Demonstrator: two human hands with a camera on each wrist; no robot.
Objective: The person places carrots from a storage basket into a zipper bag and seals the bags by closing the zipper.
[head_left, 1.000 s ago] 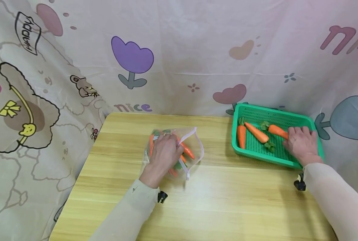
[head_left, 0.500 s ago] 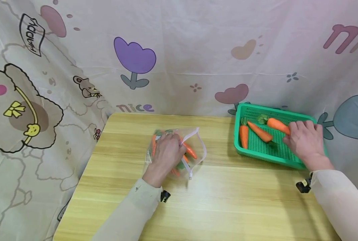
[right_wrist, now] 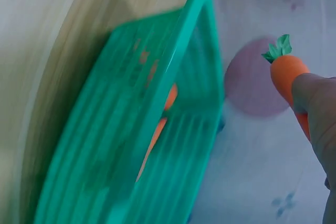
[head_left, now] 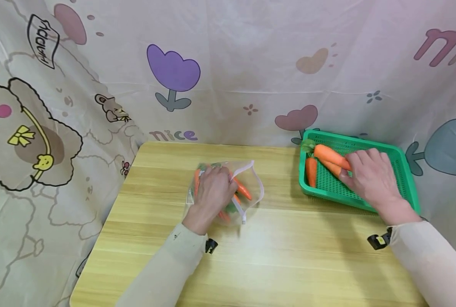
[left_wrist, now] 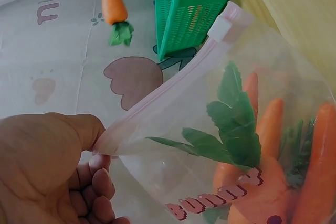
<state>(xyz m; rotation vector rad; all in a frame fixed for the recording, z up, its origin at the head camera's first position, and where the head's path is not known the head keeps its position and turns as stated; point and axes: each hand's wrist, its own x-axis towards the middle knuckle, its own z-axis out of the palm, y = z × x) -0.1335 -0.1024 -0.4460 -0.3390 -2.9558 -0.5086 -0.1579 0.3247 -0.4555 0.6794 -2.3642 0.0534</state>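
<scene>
My left hand (head_left: 215, 189) pinches the rim of a clear zip bag (left_wrist: 157, 98) between thumb and finger. The bag lies on the table with its pink-white slider edge facing right, and several carrots (left_wrist: 270, 129) with green tops show through its film. My right hand (head_left: 371, 177) grips a carrot (head_left: 329, 155) by its narrow end, the leafy top pointing left. That carrot is raised over the green basket (head_left: 400, 170), as the left wrist view shows. Below it in the basket lie two more carrots, one upright at the left wall (head_left: 310, 171) and one partly covered.
A light wooden table (head_left: 281, 256) carries both the bag and the basket. Behind it hangs a printed curtain (head_left: 232, 64), close to the basket's back. More curtain (head_left: 40, 221) runs along the left side.
My right hand has lifted its carrot and moved left over the basket, passing above the other carrots. My left hand stays at the bag. The head view has shifted slightly.
</scene>
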